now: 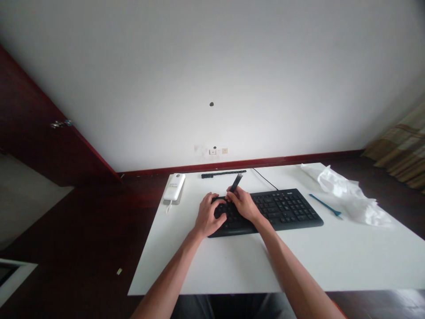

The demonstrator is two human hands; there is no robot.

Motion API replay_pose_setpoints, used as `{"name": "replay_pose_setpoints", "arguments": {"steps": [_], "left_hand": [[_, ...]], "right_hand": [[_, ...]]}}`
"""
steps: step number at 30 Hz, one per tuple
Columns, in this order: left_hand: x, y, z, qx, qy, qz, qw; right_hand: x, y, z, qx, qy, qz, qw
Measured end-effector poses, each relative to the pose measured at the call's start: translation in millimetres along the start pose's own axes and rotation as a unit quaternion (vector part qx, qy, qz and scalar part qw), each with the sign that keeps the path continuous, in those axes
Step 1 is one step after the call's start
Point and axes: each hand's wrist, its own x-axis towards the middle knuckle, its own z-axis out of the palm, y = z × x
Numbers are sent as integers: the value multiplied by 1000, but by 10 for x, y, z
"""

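A black keyboard [282, 208] lies on the white table, its left end partly covered by both hands. My left hand [208, 215] rests on that left end, with the thumb and fingers spread apart over the keys. Beside it, my right hand [242, 204] is closed around a slim black brush-like tool [236, 181]. The tool slants upward with its flat, paler-tipped end pointing away from me. Its lower end is hidden by the fingers and sits close above the keys. Behind the hands lies a row of loose black keycaps [224, 174].
A white power bank [174, 187] with a short strap lies at the table's left. To the right are a blue-handled brush [325, 205] and crumpled white plastic [352, 195]. The keyboard's cable [265, 179] runs off the back edge of the white table [226, 270].
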Motion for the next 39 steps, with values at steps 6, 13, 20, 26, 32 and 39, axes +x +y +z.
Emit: {"name": "replay_pose_setpoints", "arguments": {"steps": [6, 13, 20, 26, 32, 39], "left_hand": [[-12, 28, -9, -4, 10, 4, 1000], [3, 25, -12, -32, 78, -12, 996], [-6, 69, -37, 0, 45, 16, 999], [-9, 79, -41, 25, 30, 19, 999], [-2, 79, -41, 27, 25, 17, 999], [3, 90, -48, 25, 26, 17, 999]], "right_hand": [[0, 14, -10, -13, -15, 5, 1000], [-12, -77, -32, -54, -38, -20, 998], [-53, -205, -131, -70, -113, -63, 989], [-25, -124, -168, -34, -122, -53, 991], [-12, -84, -198, 13, -124, -42, 991], [-4, -79, -216, 10, -131, -38, 991]]}}
